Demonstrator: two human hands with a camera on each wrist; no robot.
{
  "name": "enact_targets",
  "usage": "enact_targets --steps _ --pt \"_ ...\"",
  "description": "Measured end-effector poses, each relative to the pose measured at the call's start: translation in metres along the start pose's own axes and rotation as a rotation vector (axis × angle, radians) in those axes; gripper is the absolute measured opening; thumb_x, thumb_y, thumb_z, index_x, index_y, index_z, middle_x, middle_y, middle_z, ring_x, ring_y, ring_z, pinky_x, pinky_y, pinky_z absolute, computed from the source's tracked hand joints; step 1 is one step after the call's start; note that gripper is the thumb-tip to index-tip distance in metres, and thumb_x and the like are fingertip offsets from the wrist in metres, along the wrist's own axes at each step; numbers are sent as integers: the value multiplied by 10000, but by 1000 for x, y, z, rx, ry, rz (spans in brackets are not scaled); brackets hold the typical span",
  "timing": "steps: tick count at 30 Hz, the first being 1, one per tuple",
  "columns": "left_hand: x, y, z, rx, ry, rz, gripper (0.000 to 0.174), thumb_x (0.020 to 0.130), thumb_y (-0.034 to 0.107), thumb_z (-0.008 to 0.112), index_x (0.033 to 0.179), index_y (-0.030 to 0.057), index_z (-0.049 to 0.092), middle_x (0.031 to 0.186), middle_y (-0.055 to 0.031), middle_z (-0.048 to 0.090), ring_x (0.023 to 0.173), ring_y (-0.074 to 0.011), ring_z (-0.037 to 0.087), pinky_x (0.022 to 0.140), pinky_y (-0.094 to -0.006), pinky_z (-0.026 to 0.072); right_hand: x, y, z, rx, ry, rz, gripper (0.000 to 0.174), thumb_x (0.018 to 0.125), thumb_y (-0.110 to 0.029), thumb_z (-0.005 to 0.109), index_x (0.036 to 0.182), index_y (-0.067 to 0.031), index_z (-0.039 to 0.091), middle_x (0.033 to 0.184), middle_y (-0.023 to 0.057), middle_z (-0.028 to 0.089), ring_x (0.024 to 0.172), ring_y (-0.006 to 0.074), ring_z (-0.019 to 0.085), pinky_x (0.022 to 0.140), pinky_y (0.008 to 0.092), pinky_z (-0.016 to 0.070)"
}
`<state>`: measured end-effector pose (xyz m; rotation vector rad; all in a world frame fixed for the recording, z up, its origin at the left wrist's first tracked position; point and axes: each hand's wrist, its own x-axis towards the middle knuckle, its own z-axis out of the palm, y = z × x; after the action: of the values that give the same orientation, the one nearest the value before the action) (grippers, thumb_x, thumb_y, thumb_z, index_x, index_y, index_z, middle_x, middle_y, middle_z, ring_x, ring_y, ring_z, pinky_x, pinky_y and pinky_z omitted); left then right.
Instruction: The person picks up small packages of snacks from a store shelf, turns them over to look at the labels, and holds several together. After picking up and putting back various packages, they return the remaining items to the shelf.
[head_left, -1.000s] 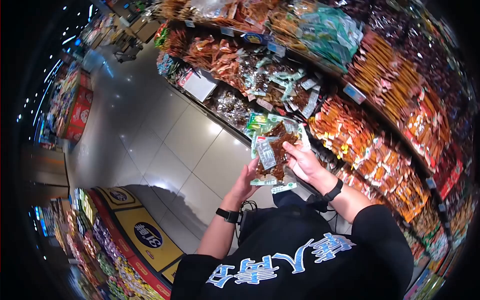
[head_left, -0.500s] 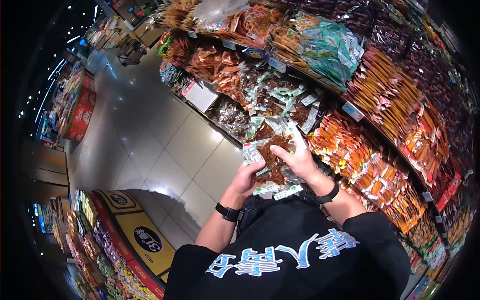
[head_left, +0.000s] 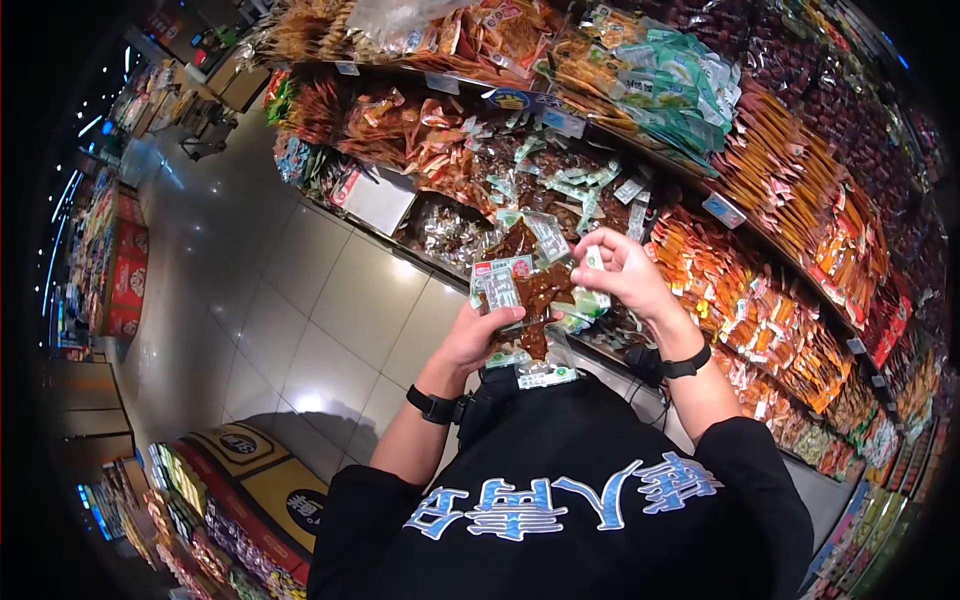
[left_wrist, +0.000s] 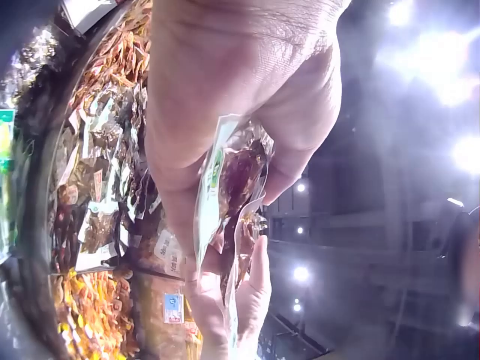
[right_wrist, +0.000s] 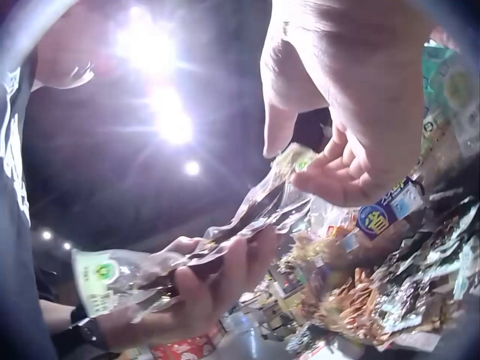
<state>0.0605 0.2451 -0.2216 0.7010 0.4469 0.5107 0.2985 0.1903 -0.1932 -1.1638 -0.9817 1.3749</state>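
Clear plastic packets of dark brown snack food (head_left: 540, 290), with pale green and white labels, lie together in front of the person's chest. The left hand (head_left: 474, 338) holds them, its thumb over the front label and its fingers behind. In the left wrist view the packets (left_wrist: 244, 176) appear edge-on between that thumb and fingers. With curled fingers, the right hand (head_left: 632, 275) pinches the green-and-white edge of a packet at the stack's right side. The right wrist view shows this packet's corner (right_wrist: 301, 159) at the fingertips, above the supporting left hand (right_wrist: 217, 289).
Sloping shelves of bagged snacks (head_left: 790, 180) run along the right and ahead, with price tags (head_left: 724, 210) on their edges. A white box (head_left: 376, 198) sits on the lower shelf. Tiled floor (head_left: 310, 290) stretches to the left. A yellow-and-red display stand (head_left: 255, 485) is at lower left.
The right hand has moved from the packets' front, where its thumb pressed, out to their right edge and pinches there. The left hand keeps its hold. The head view has shifted slightly.
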Motion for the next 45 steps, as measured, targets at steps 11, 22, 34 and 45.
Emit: enact_targets --steps 11,22,34,45 --pt "-4 73 -87 51 37 16 425 871 44 647 1270 -13 513 1156 -107 642 1047 -225 643 906 -359 519 25 14 84 -17 163 41 236 787 -29 775 845 -27 547 773 51 631 680 139 651 612 267 510" --pt "-4 117 -100 44 -104 17 467 894 44 569 1322 -73 422 1251 -231 584 1075 -393 637 877 -439 565 22 11 124 434 315 -209 494 877 -114 495 1324 80 412 1240 281 572 1109 362 616 926 430 522" --pt "-5 118 -84 191 -96 32 533 875 109 575 1342 -78 398 1238 -242 586 1070 -405 635 945 -477 515 12 4 121 601 226 -420 563 847 -181 499 1338 79 407 1257 287 546 1078 330 600 931 402 481" --pt "27 85 -34 156 -96 -19 529 910 157 557 1356 -78 399 1235 -239 587 1100 -408 622 866 -443 563 -21 12 56 810 155 -435 619 1032 -458 266 1331 47 459 1221 249 592 1060 297 621 889 361 490"
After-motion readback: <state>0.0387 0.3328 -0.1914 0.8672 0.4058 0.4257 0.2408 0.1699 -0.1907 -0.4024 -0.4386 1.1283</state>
